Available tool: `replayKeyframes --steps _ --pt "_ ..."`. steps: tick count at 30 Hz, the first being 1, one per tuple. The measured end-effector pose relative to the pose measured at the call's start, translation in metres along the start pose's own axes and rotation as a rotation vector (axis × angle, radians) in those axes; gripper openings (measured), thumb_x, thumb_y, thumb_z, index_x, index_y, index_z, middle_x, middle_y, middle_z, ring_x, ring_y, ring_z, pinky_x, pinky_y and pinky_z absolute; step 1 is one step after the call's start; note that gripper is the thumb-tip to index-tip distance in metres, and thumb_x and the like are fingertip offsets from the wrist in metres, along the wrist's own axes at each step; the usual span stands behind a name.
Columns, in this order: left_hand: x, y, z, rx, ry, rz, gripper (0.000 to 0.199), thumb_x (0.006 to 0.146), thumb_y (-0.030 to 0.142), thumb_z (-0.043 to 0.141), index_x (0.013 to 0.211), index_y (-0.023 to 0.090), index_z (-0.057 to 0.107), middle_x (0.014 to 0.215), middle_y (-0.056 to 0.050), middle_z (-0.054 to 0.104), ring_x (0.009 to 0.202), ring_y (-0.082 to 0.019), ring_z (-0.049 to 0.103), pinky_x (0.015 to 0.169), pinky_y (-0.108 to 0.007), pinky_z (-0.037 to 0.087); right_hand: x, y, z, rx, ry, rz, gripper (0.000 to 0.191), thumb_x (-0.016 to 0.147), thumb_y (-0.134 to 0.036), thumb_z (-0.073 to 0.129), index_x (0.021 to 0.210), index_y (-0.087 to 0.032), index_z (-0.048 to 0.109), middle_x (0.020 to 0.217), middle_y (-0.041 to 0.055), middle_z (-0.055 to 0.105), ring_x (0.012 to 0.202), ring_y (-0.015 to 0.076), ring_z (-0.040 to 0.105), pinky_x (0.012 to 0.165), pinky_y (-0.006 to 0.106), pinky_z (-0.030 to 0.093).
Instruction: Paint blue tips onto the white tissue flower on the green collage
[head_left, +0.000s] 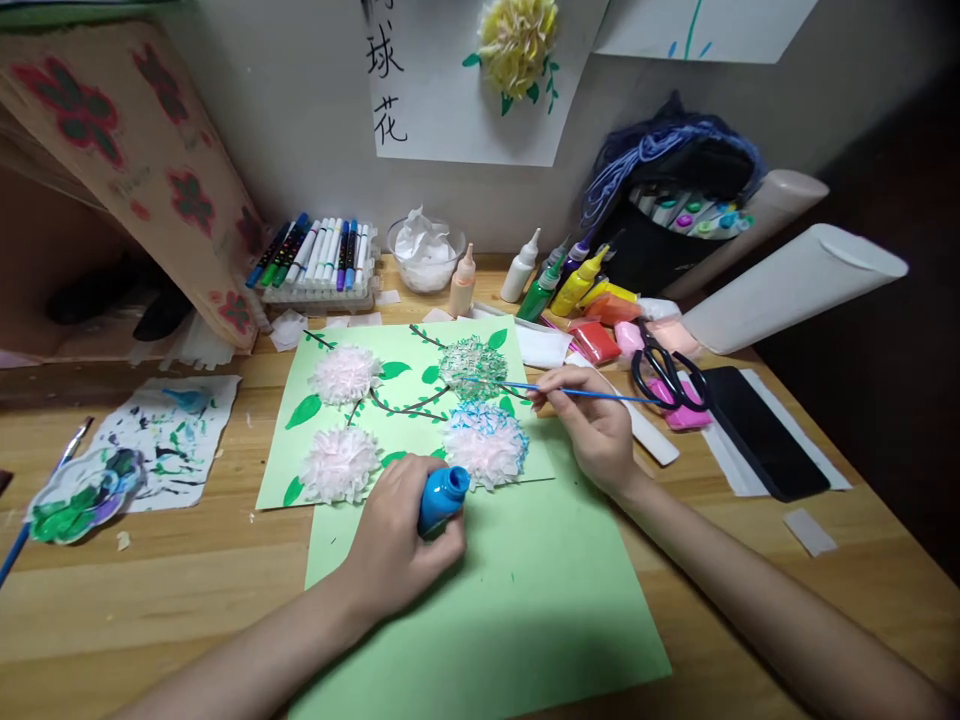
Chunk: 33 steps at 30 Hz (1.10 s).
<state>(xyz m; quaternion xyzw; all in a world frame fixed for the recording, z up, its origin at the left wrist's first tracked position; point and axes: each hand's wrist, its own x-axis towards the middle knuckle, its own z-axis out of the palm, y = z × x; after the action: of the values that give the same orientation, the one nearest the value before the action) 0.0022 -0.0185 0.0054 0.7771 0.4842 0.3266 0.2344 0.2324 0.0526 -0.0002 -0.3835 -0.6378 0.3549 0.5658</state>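
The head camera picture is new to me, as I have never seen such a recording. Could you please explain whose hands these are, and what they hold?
There is no machine: these are one person's bare hands. The single picture comes from a camera worn on that person's head, looking forward and down.

The left hand holds an open blue bottle. The right hand holds a thin blue brush; its tip appears over the upper-right flower, though I cannot tell whether they touch.

On the wooden table, a pale green sheet carries four ruffled flowers. Around it lie a paint palette, markers, scissors and a dark phone-like object.
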Motion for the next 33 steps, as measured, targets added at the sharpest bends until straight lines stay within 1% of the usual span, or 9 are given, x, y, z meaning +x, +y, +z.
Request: replayKeyframes --steps 3,5,7,13,16,18,20,26,33 --pt "0.000 -0.001 -0.001 -0.014 -0.009 -0.027 0.018 0.078 0.015 0.051 0.094 0.021 0.047 0.080 -0.003 0.059 0.073 -0.018 0.056 0.064 -0.031 0.047 -0.012 0.008 0.004 -0.089 0.061 -0.148 0.015 0.093 -0.019 0.047 0.093 -0.021 0.063 0.084 0.0039 0.064 0.075 0.0156 0.063 0.065 0.030 0.053" --pt "-0.001 -0.002 -0.001 -0.036 -0.028 -0.046 0.018 0.078 0.015 0.051 0.094 0.022 0.047 0.081 -0.003 0.059 0.073 -0.018 0.056 0.064 -0.032 0.047 -0.019 0.010 0.003 -0.145 0.040 -0.245 0.017 0.093 -0.019 0.045 0.094 -0.021 0.062 0.081 0.0051 0.065 0.074 0.0180 0.064 0.065 0.033 0.052" --pt "-0.001 -0.004 0.000 -0.066 -0.059 -0.065 0.019 0.078 0.014 0.052 0.094 0.022 0.047 0.081 -0.003 0.058 0.073 -0.018 0.055 0.064 -0.032 0.047 -0.024 0.010 0.001 -0.182 -0.002 -0.306 0.017 0.092 -0.021 0.045 0.094 -0.022 0.061 0.078 0.0051 0.065 0.070 0.0193 0.063 0.063 0.035 0.051" --pt "-0.001 -0.005 -0.001 -0.137 -0.074 -0.089 0.020 0.077 0.013 0.052 0.094 0.023 0.047 0.081 -0.002 0.057 0.073 -0.018 0.053 0.063 -0.032 0.046 -0.030 0.010 -0.004 -0.300 -0.105 -0.391 0.019 0.091 -0.024 0.044 0.099 -0.024 0.061 0.077 0.0040 0.068 0.065 0.0195 0.064 0.061 0.035 0.051" --pt "0.000 -0.005 -0.002 -0.144 -0.084 -0.095 0.021 0.076 0.014 0.053 0.094 0.023 0.046 0.080 -0.002 0.057 0.072 -0.018 0.053 0.062 -0.031 0.046 -0.027 0.006 -0.003 -0.343 -0.184 -0.418 0.021 0.093 -0.024 0.042 0.100 -0.024 0.061 0.074 0.0041 0.069 0.065 0.0180 0.064 0.062 0.033 0.052" --pt "0.001 -0.005 -0.001 -0.140 -0.085 -0.097 0.021 0.076 0.015 0.053 0.094 0.023 0.046 0.080 -0.002 0.057 0.071 -0.018 0.053 0.061 -0.031 0.046 -0.023 0.002 -0.002 -0.370 -0.251 -0.425 0.022 0.095 -0.025 0.040 0.098 -0.023 0.061 0.072 0.0044 0.069 0.064 0.0167 0.064 0.062 0.031 0.052" --pt "0.002 -0.005 -0.001 -0.134 -0.082 -0.097 0.021 0.077 0.015 0.053 0.094 0.023 0.046 0.080 -0.001 0.057 0.071 -0.018 0.053 0.061 -0.031 0.046 -0.019 -0.002 0.000 -0.388 -0.288 -0.443 0.023 0.096 -0.025 0.038 0.095 -0.022 0.061 0.071 0.0046 0.068 0.064 0.0155 0.064 0.062 0.029 0.052" --pt "0.002 -0.003 -0.003 -0.122 -0.086 -0.103 0.020 0.077 0.015 0.054 0.093 0.023 0.047 0.079 -0.001 0.058 0.072 -0.017 0.054 0.062 -0.031 0.047 -0.016 -0.007 0.004 -0.445 -0.295 -0.486 0.019 0.096 -0.025 0.040 0.094 -0.021 0.059 0.072 0.0049 0.068 0.067 0.0151 0.064 0.065 0.028 0.052" --pt "0.004 -0.003 -0.003 -0.100 -0.057 -0.084 0.018 0.077 0.015 0.053 0.093 0.022 0.048 0.079 -0.001 0.059 0.071 -0.017 0.056 0.062 -0.031 0.048 -0.017 -0.006 0.006 -0.455 -0.292 -0.518 0.019 0.094 -0.022 0.040 0.098 -0.021 0.058 0.073 0.0048 0.068 0.066 0.0163 0.063 0.061 0.029 0.051"
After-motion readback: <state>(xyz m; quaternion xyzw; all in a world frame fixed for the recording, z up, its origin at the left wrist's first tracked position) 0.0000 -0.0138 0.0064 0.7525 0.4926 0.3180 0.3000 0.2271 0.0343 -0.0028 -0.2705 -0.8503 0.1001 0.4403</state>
